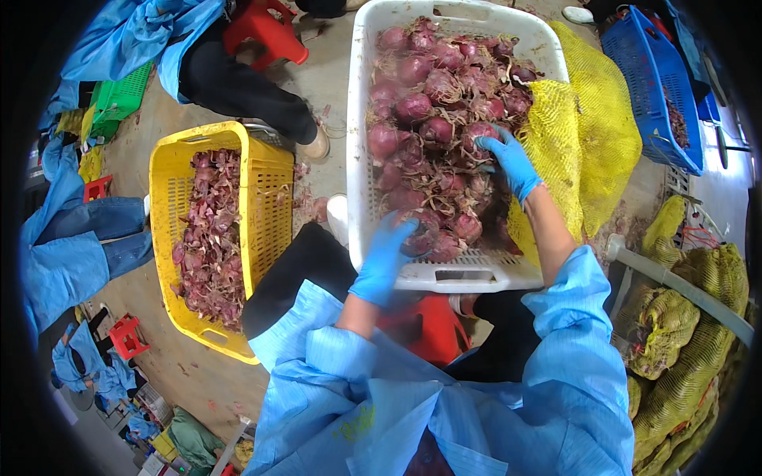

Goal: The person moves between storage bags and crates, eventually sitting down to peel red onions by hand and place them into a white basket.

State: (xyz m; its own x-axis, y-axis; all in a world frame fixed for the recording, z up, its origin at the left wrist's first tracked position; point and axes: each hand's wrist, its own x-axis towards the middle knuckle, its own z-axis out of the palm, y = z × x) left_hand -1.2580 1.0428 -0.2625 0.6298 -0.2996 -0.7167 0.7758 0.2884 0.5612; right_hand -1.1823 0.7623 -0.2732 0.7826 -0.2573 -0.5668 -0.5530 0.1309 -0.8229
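A white plastic crate filled with red onions stands before me. My left hand, in a blue glove, is closed around a red onion at the crate's near left corner. Towards the crate's right side, my right hand, gloved alike, has its fingers and thumb on another red onion; part of the thumb is hidden among the onions. A yellow mesh bag hangs over the crate's right edge, beside my right wrist.
A yellow crate of onion skins is at my left. Filled mesh sacks and a metal bar are at the right, a blue crate beyond. A co-worker's leg and red stool are at upper left.
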